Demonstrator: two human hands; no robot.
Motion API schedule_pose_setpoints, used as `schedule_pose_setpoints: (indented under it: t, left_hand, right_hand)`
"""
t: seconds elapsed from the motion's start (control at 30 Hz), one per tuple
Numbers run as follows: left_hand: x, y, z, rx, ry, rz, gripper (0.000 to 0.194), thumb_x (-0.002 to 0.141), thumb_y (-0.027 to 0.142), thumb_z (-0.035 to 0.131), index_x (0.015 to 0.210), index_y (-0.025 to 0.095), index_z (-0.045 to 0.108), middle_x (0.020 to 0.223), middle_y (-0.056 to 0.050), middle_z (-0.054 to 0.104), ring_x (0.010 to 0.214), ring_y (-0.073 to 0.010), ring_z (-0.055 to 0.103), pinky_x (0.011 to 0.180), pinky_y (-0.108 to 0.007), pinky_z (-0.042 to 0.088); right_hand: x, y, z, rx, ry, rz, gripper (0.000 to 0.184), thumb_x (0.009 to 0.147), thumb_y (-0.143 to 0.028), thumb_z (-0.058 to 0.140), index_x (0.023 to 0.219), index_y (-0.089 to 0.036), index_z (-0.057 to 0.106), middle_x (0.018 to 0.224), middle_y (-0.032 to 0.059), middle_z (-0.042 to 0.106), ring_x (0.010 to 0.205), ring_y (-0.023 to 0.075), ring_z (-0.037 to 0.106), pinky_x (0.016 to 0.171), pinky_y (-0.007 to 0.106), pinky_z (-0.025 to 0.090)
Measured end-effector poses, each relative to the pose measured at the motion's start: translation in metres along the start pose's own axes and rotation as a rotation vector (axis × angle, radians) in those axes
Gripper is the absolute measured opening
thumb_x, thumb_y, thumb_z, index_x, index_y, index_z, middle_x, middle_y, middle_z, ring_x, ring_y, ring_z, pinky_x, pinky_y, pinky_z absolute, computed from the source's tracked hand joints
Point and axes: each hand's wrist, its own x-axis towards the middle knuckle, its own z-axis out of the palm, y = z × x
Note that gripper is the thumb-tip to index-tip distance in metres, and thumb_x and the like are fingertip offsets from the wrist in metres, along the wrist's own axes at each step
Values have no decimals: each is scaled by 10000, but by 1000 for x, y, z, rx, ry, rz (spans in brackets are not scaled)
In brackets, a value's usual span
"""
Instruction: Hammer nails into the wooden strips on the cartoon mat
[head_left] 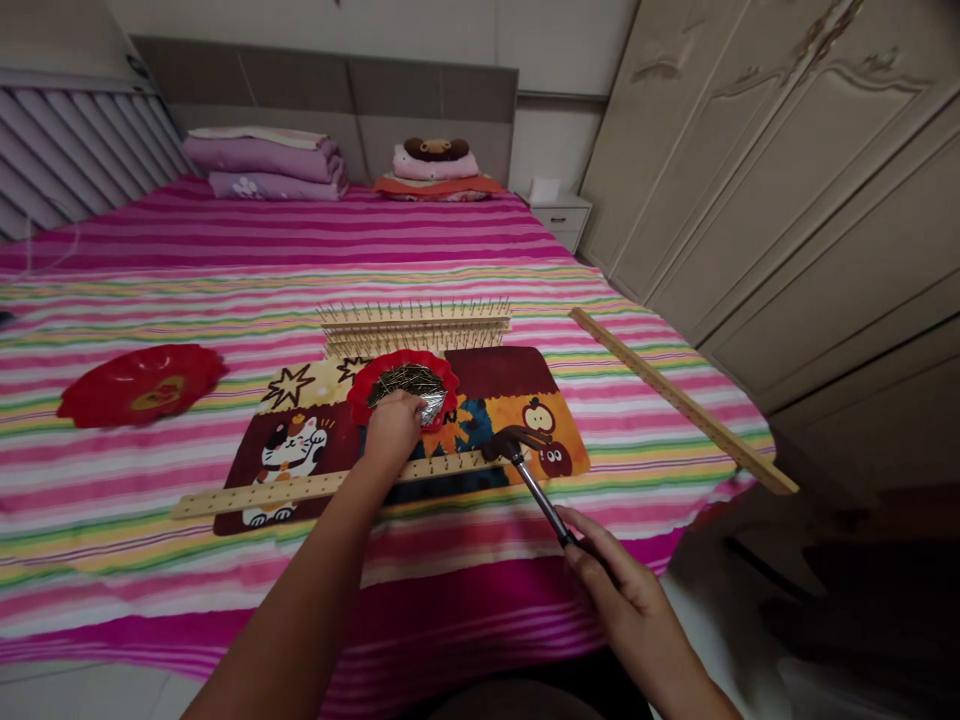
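Left hand [397,432] half curled, fingertips down in the pile of nails [409,382] inside a red scalloped dish [450,385], though no telling from up here whether any nails actually pinched. Right hand [622,590] closed firmly around the grip of a hammer [540,490], head angled away to the far left, just over a patterned mat [495,370] and right by a wooden strip [322,487] with a row of nails standing in it. No telling if the hammer's touching the strip. All of that on a striped bedspread [637,340]. Stack of nail-studded strips [416,328] just past the dish, bare strip [682,400] off to the right near the bed edge, second red dish [141,385] lying well left. Tall cream wardrobe [780,170] along the right.
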Motion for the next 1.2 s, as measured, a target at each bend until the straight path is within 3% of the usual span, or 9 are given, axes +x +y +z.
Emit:
schedule_pose_setpoints:
  t: [0.13, 0.27, 0.47, 0.63, 0.83, 1.2]
  left_hand:
    - [12, 1, 9, 127, -84, 18, 233, 732, 166, 487, 853, 169, 686, 877, -103, 624, 882, -233, 570, 733, -301, 426]
    - [9, -2, 3, 46, -38, -20, 191, 747, 203, 484, 789, 177, 668, 845, -80, 629, 800, -201, 579, 689, -284, 415]
    - [-21, -9, -19, -512, 130, -257, 169, 677, 337, 581, 763, 206, 646, 690, 10, 639, 650, -138, 572, 647, -243, 426]
    - [-62, -14, -16, -910, 30, -386, 276, 558, 411, 655, 710, 183, 626, 588, 29, 600, 552, -118, 535, 531, -220, 412]
    - [-75, -12, -1, -832, 15, -387, 212, 582, 380, 641, 669, 187, 641, 574, 37, 606, 535, -103, 519, 512, -203, 396]
    - [-74, -10, 5, -782, 60, -382, 205, 608, 387, 609, 691, 202, 637, 598, 37, 629, 586, -120, 553, 572, -218, 408]
  right_hand:
    - [-1, 0, 0, -11, 0, 4, 401, 796, -406, 545, 1143, -226, 635, 1063, 64, 699, 1007, 202, 635, 850, 272, 497]
    - [-1, 0, 0, -4, 5, -12, 385, 799, -386, 550, 1142, -235, 635, 1082, 61, 691, 1036, 204, 621, 881, 283, 478]
    - [-5, -2, 0, 11, -14, -4, 399, 802, -399, 541, 1148, -223, 630, 1070, 69, 694, 1032, 200, 620, 890, 282, 470]
    - [-8, -1, 3, 6, -25, -15, 397, 808, -397, 542, 1154, -222, 626, 1068, 65, 693, 1013, 194, 627, 880, 277, 476]
    - [-9, -8, 6, 5, -61, -27, 398, 814, -402, 537, 1162, -227, 623, 1047, 59, 701, 1019, 202, 625, 905, 300, 466]
    - [-8, -11, 7, 4, -72, -37, 365, 818, -369, 535, 1150, -246, 625, 1047, 29, 704, 1017, 190, 628, 910, 283, 464]
